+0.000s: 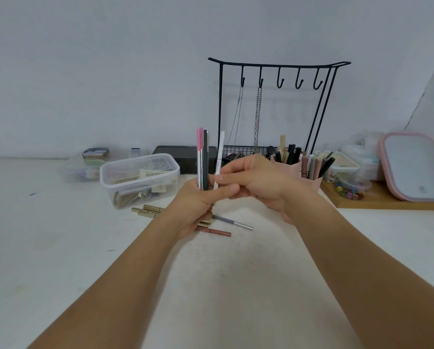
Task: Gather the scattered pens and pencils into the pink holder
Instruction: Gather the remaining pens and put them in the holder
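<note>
My left hand (198, 205) grips an upright bundle of pens: a pink one (200, 147) and a dark one (205, 157). My right hand (251, 182) pinches a white pen (220, 154) that stands beside the bundle. The pink holder (311, 182) stands behind my right hand and holds several pens. On the white table lie a grey pen (233, 222), a brown pen (217, 231) and gold pens (148, 211), partly hidden under my left hand.
A clear lidded plastic box (140, 177) sits left of my hands. A black wire hook stand (278, 102) with chains hanging stands behind. A dark box (183, 157), small containers and a pink-framed mirror (412, 167) on a wooden board (387, 204) line the back.
</note>
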